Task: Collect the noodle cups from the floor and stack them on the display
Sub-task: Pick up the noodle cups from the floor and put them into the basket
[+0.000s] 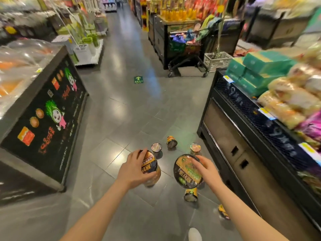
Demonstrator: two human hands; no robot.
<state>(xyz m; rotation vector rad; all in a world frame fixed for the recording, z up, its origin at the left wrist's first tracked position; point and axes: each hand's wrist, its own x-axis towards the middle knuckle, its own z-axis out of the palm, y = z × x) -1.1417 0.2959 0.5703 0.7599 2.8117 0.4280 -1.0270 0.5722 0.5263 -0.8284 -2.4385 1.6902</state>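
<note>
- Head view: the left hand (134, 168) has its fingers (139, 154) curled round the side wall of a noodle cup (150, 168), thumb low on the body, lid tipped toward the right.
- Head view: the right hand (207, 170) grips a second noodle cup (186, 171) by its rim, fingers draped over the edge of the lid, whose printed face is turned up to the camera.
- Both cups are held above the floor (121, 119), in the aisle beside the dark display (243, 136) on the right.
- More cups remain on the floor: two upright ones (156, 147) (195, 147), one on its side (172, 141) between them and a little farther off, another tipped over (190, 194) below the right hand, and one more (223, 212) near the display's base (blurred).
- Handling, as a judgement: these look like light, dry-filled cups with thin stiff walls and a film wrap (likely a bit slick), so a hard squeeze at mid-wall could dent them.
- The safer hold is probably around the wall just under the rim, where the cup is widest and stiffest; a hold on the lid edge alone seems less secure for stacking.
- A loaded trolley (187, 54) stands well apart up the aisle.
</note>
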